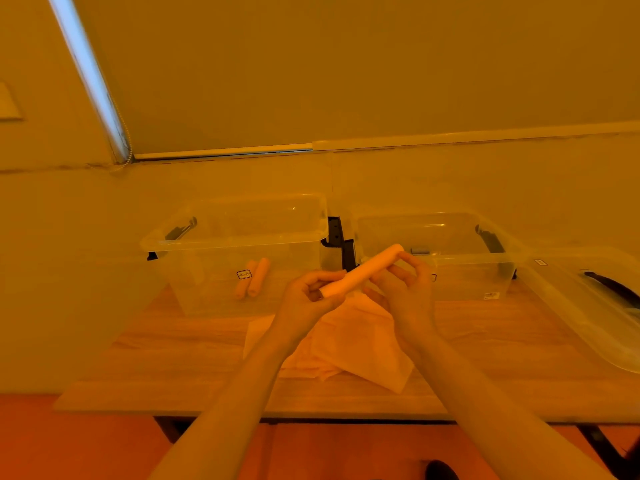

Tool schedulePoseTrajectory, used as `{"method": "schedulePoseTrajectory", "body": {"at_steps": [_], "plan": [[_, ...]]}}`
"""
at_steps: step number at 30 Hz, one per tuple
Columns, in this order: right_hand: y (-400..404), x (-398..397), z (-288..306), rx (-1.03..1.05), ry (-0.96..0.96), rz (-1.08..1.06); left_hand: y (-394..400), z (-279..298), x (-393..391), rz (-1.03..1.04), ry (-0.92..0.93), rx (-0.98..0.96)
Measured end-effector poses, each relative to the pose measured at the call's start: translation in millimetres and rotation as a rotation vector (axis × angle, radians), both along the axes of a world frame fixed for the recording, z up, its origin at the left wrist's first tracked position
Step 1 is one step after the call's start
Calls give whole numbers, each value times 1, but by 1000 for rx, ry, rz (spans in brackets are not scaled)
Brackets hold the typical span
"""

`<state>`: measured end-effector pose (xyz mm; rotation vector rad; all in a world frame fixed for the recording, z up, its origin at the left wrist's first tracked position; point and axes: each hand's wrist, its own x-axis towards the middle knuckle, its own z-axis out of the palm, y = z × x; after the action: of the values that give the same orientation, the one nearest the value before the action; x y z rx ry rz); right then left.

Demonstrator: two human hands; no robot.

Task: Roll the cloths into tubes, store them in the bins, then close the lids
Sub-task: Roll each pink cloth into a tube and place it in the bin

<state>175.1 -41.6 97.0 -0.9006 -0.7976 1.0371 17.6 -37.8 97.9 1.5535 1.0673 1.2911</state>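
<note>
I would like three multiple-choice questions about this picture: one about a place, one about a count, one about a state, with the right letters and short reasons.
1. Where do the unrolled pale cloths lie?
A. on the wooden table, below the hands
B. inside the right bin
C. on the floor

2. How many rolled cloth tubes lie in the left clear plastic bin?
A. none
B. two
C. five

3. What state is the left bin in?
A. lid closed
B. open, no lid on it
C. turned upside down

Answers:
1 A: the cloths rest on the table.
2 B: two tubes lie side by side in the left bin.
3 B: its rim is uncovered.
</note>
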Motion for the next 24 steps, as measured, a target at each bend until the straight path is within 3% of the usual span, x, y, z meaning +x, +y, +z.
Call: {"method": "schedulePoseTrajectory", "body": {"at_steps": [14, 18, 24], "plan": [[16, -27, 13, -37, -47, 70, -11, 7, -22, -73, 35, 45], [32, -41, 32, -21, -143, 63, -3, 20, -38, -58, 19, 85], [60, -78, 74, -20, -69, 182, 31, 44, -69, 6, 136, 210]]}}
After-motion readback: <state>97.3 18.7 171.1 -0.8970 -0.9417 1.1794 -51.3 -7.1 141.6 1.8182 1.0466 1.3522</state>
